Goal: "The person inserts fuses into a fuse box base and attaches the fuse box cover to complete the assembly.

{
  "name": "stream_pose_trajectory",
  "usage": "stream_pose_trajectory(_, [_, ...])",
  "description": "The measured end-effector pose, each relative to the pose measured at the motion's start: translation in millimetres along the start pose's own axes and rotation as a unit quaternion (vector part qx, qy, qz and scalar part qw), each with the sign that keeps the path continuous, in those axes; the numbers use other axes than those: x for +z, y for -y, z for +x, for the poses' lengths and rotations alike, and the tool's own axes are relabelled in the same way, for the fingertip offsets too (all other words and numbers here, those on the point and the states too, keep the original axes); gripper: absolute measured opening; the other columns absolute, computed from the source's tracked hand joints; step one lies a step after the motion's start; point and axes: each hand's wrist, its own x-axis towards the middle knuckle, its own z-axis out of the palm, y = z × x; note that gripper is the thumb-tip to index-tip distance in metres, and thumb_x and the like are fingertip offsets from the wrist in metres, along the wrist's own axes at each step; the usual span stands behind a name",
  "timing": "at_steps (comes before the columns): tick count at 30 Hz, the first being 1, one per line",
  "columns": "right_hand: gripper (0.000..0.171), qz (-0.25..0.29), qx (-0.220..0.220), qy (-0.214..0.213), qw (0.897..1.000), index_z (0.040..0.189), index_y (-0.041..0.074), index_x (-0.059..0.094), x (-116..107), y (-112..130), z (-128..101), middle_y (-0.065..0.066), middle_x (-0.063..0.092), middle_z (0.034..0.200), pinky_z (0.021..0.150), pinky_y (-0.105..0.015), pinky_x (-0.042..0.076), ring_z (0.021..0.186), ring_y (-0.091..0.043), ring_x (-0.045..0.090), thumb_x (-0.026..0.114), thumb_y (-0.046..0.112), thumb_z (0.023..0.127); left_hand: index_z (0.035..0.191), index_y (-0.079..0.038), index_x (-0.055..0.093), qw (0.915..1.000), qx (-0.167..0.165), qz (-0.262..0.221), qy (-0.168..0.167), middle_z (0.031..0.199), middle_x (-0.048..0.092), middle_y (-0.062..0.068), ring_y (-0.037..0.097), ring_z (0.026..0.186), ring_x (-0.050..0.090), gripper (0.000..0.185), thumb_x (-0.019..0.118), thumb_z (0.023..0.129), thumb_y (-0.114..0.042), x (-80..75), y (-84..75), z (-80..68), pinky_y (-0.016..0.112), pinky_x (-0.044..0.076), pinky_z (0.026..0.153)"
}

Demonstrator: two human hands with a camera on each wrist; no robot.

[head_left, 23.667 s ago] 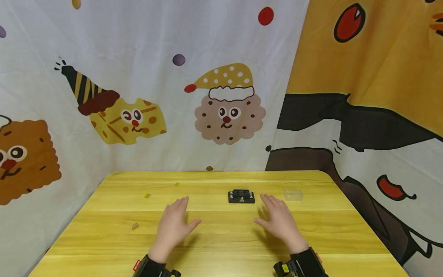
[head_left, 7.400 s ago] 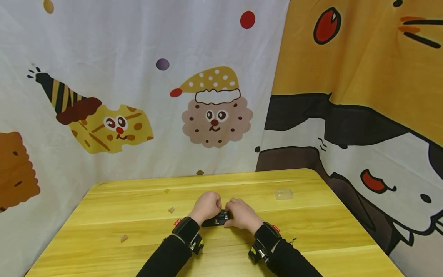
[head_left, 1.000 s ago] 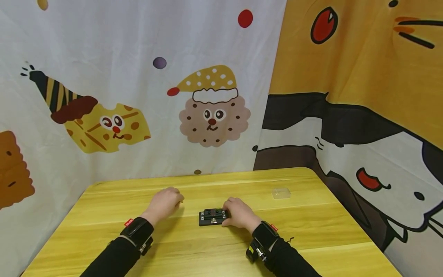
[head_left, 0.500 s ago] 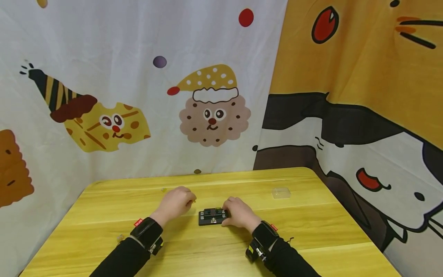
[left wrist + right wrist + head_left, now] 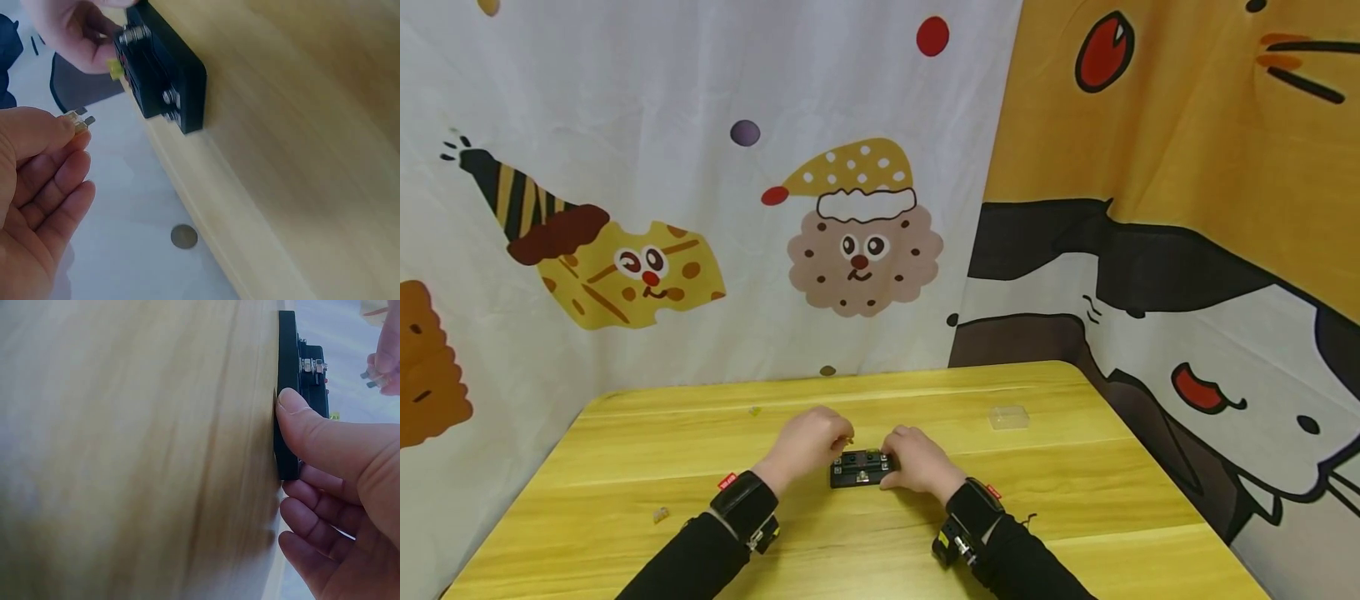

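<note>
Fuse block (image 5: 859,469), black, lies flat on the yellow table (image 5: 1075,492) in the head view, with the right hand (image 5: 920,463) holding its right end and the left hand (image 5: 808,442) just beside its left end. In the left wrist view the left hand (image 5: 37,187) pinches a small clear fuse (image 5: 80,120) between thumb and forefinger, near the block (image 5: 165,69) but apart from it. In the right wrist view the right hand (image 5: 340,506) grips the block (image 5: 289,394), thumb pressed on its edge.
</note>
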Motion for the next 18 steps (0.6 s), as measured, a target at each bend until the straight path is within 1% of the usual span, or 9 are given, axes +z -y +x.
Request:
stream_pose_trajectory(4, [0.043,0.001,-0.004,-0.005,1.0,0.101,0.007,0.068,-1.5,0.8,-0.1,-0.001,0.057,0.095,0.083,-0.036,0.048,0.09,-0.022,0.054,0.088,0.034,0.074,0.086,-0.013,0.074,0.9999,0.012,-0.011,0.003,0.08,0.069,-0.002,0.014,0.075,0.063,0.014,0.076,0.08,0.0,4.5,-5.5,4.5,0.028,0.053,0.068])
stream_pose_trajectory(8, [0.042,0.002,-0.003,-0.007,1.0,0.1,0.008,0.067,-1.3,0.4,-0.1,0.0,0.057,0.094,0.082,-0.034,0.048,0.088,-0.02,0.053,0.088,0.034,0.073,0.085,-0.013,0.074,0.9994,0.028,-0.017,0.007,0.081,0.069,-0.002,0.014,0.076,0.063,0.015,0.075,0.079,0.0,9.6,-10.3,8.7,0.028,0.053,0.069])
stream_pose_trajectory(11, [0.042,0.004,-0.005,-0.008,1.0,0.1,0.007,0.067,-0.8,-0.2,-0.3,0.0,0.057,0.095,0.082,-0.034,0.048,0.088,-0.02,0.053,0.088,0.033,0.073,0.08,-0.014,0.072,0.9991,0.035,-0.021,0.01,0.075,0.065,-0.005,0.012,0.072,0.06,0.014,0.074,0.081,0.0,12.9,-14.4,11.5,0.026,0.051,0.066])
stream_pose_trajectory(15, [0.042,0.009,-0.009,-0.01,1.0,0.099,0.008,0.067,-0.6,-0.4,-0.6,-0.001,0.057,0.096,0.083,-0.035,0.048,0.089,-0.021,0.053,0.088,0.032,0.073,0.073,-0.016,0.068,0.9989,0.036,-0.022,0.019,0.068,0.057,-0.009,0.009,0.065,0.051,0.018,0.073,0.081,-0.001,17.7,-18.7,14.4,0.022,0.044,0.061])
stream_pose_trajectory(18, [0.04,0.009,-0.007,-0.008,1.0,0.098,0.008,0.066,-0.7,-0.6,-0.3,-0.001,0.057,0.096,0.083,-0.035,0.048,0.09,-0.021,0.053,0.088,0.032,0.074,0.071,-0.017,0.067,0.999,0.032,-0.02,0.024,0.067,0.057,-0.009,0.008,0.065,0.05,0.019,0.074,0.081,-0.001,20.6,-21.0,15.8,0.021,0.043,0.061])
